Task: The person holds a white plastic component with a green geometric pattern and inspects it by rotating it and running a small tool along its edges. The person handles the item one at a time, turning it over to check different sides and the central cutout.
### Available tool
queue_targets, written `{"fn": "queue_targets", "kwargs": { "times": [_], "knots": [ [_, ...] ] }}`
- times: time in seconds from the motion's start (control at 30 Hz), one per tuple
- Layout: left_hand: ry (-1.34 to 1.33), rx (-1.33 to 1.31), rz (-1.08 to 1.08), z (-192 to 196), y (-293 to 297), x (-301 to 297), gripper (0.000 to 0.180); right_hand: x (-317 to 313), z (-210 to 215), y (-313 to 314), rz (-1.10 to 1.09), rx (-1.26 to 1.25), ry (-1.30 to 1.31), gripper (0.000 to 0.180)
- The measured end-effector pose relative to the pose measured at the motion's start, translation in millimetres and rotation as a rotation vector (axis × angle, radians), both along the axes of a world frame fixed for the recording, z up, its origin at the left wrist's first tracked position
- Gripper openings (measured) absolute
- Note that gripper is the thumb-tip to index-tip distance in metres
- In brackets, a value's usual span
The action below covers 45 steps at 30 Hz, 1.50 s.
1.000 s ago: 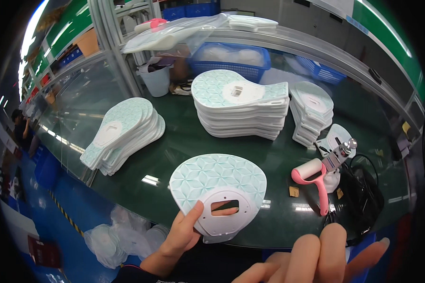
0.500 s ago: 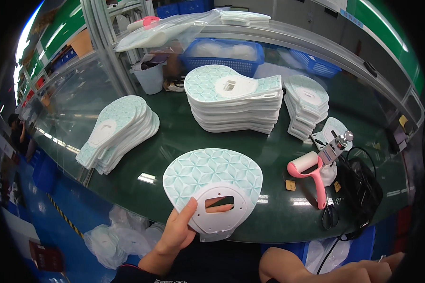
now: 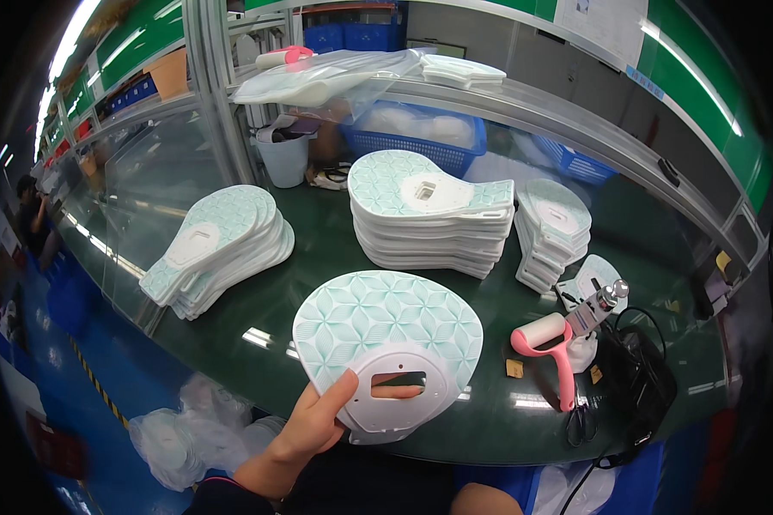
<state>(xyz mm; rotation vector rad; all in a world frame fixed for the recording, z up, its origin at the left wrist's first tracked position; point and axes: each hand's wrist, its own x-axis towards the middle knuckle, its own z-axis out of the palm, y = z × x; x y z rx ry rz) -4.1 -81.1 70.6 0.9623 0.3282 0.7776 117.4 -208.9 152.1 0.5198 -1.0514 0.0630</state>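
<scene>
My left hand (image 3: pixel 311 422) grips a white plastic panel (image 3: pixel 386 330) by its lower left edge, the thumb on its face. The panel is rounded, with a pale green leaf-like relief and a smooth white area around a rectangular cut-out. It is held up above the near edge of the green table, patterned face toward me. Fingers of the same hand show through the cut-out from behind. My right hand is out of view; only a bit of bare skin shows at the lower edge.
Stacks of similar panels stand at left (image 3: pixel 219 245), middle (image 3: pixel 429 227) and right (image 3: pixel 551 236). To the right lie a pink-handled roller (image 3: pixel 558 352), a metal-capped bottle (image 3: pixel 597 309), black scissors (image 3: pixel 581 422) and a black bag (image 3: pixel 636 373). Behind are a blue basket (image 3: pixel 421 150) and a bucket (image 3: pixel 283 161).
My right arm has drawn back, and its hand has left the view at the lower right. The view has tilted up a little. The panel stays in my left hand.
</scene>
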Motion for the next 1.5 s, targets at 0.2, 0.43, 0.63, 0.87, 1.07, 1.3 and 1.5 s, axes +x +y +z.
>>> {"fn": "queue_targets", "kwargs": {
  "times": [0.2, 0.43, 0.63, 0.87, 1.07, 1.3, 1.5],
  "knots": [
    [-0.053, 0.060, -0.075, 11, -1, -12, 0.044, 2, -21, 0, 0.200, -0.096, -0.130, 0.011],
    [-0.101, 0.114, -0.154, 22, -1, -15, 0.044, 33, -64, 10, 0.264, -0.598, -0.243, 0.024],
    [-0.033, 0.255, -0.159, 17, 7, -16, 0.039, 25, -98, 57, 0.082, -1.312, 0.263, 0.051],
    [0.099, 0.286, 0.036, 19, 12, -11, 0.044, 16, -104, 54, 0.342, -1.402, 0.086, 0.045],
    [-0.013, 0.305, 0.213, 25, 12, -5, 0.047, 23, -92, 53, 0.236, -1.310, 0.129, 0.040],
    [-0.074, 0.089, 0.018, 32, 4, -9, 0.042, 38, -91, 42, 0.187, -1.155, 0.056, 0.040],
    [-0.087, 0.054, -0.140, 34, 2, -14, 0.045, 38, -94, 31, 0.244, -1.128, 0.046, 0.041]
  ]
}}
